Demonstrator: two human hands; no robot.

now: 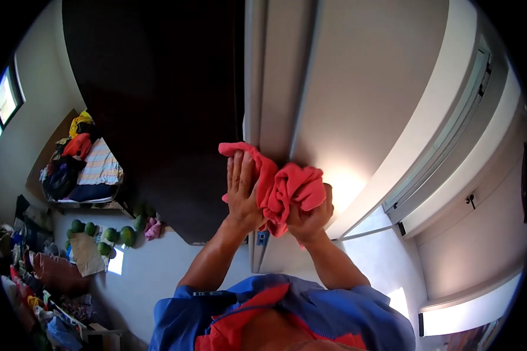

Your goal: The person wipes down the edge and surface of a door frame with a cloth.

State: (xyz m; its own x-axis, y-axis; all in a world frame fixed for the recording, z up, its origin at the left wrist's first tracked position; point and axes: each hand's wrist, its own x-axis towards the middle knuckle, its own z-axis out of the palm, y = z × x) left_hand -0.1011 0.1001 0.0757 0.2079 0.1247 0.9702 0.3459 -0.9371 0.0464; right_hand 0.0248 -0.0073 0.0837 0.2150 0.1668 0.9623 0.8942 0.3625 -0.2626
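The red cloth (298,190) looks soft, matt and all crumpled. From where I stand, the pale frame (269,88) seems smooth, and the big dark panel (158,117) looks smooth too. The blue jacket (351,313) is cloth, the floor (158,257) is smooth, and the brown sheet (88,254) looks like paper or card.

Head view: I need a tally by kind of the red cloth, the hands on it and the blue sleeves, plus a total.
Red cloth: 1
Hands: 2, left hand and right hand
Blue sleeves: 2
Total: 5
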